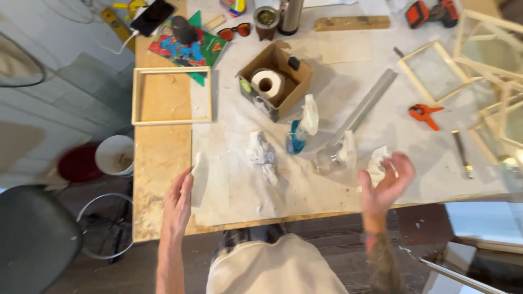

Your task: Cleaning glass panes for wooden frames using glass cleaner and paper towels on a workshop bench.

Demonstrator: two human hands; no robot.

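Note:
My left hand (178,204) rests at the left edge of a clear glass pane (239,179) lying flat on the workbench, fingers along its side. My right hand (388,182) is raised over the pane's right end, blurred, with a crumpled white paper towel (376,163) against its fingers. A second crumpled towel (261,154) lies on the pane between the hands. Behind it stand a blue spray bottle (300,130) and a clear one (335,158).
A cardboard box (297,81) with a paper roll sits mid-table, a wooden frame (171,96) at the left, more wooden frames (436,71) at the right. An orange clamp (425,114), a metal strip (368,103) and a drill (430,12) lie nearby. A white bucket (114,155) stands on the floor.

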